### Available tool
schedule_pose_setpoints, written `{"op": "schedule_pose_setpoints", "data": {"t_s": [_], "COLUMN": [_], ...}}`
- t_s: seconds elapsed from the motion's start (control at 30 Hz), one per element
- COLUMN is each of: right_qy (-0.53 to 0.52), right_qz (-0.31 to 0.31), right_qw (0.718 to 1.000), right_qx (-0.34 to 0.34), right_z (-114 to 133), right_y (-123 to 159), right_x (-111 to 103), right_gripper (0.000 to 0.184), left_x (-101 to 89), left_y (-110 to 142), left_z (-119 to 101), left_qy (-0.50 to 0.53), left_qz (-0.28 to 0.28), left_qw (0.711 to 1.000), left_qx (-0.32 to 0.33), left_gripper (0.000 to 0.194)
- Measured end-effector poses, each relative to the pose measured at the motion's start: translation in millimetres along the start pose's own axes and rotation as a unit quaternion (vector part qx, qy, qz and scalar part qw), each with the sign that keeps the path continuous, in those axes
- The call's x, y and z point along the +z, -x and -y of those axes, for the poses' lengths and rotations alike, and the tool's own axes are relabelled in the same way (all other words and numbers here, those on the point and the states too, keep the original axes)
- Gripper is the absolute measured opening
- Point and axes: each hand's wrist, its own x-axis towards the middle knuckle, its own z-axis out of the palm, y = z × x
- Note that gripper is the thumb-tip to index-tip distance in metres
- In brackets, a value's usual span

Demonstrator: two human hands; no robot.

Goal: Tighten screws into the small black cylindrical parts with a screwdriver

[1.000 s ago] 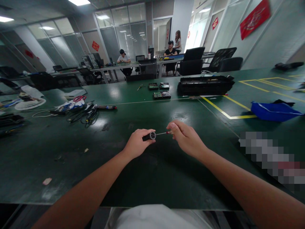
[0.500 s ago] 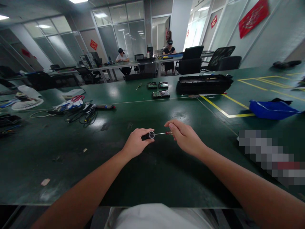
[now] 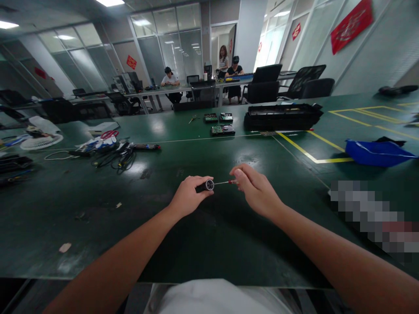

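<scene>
Over the middle of the green table [image 3: 183,253], my left hand [image 3: 187,198] grips a short black cylinder [image 3: 205,186] between thumb and fingers. Its round, silver-rimmed end faces me; I cannot make out what kind of part it is. A screwdriver [image 3: 231,182] with a thin metal shaft and a red-and-clear handle is held in my right hand [image 3: 255,185], which closes around most of the handle. The shaft points left, and its tip meets the rim of the cylinder or lies just at it.
Beyond my hands lie several hard drives [image 3: 223,130] and a long black plastic housing [image 3: 283,117]. At left are tangled cables [image 3: 119,155] and red-handled scissors [image 3: 109,134]. A blue bag [image 3: 376,152] lies at right, near a blurred-out object [image 3: 369,213]. People sit at a far desk.
My right hand has drawn very slightly right and turned a little, still holding the screwdriver. My left hand keeps its grip on the cylinder. The whole view has shifted slightly.
</scene>
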Motion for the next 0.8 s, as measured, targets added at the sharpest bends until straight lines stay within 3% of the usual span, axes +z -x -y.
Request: {"op": "schedule_pose_setpoints", "data": {"t_s": [0.13, 0.4, 0.6, 0.8], "right_qy": [0.004, 0.002, 0.016, -0.037], "right_qz": [0.012, 0.023, 0.024, 0.013], "right_qw": [1.0, 0.999, 1.0, 0.999], "right_qx": [0.021, -0.032, 0.006, -0.008], "right_z": [-2.6, -0.4, -2.3, -1.3], "right_y": [-1.8, -1.4, -4.8, -0.7], "right_x": [-1.9, -0.8, -1.0, 0.0], "right_gripper": [0.031, 0.017, 0.031, 0.02], "left_x": [-0.3, -0.3, -0.3, -1.5], "left_y": [0.1, -0.8, -0.2, -0.6], "left_z": [0.8, 5.0, 1.6, 0.4], "left_qy": [0.006, 0.016, 0.0, 0.0], "left_qz": [-0.002, -0.017, -0.003, -0.007], "left_qw": [1.0, 1.0, 1.0, 1.0], "left_qx": [-0.002, -0.006, -0.001, -0.011], "left_gripper": [0.04, 0.041, 0.039, 0.041]}}
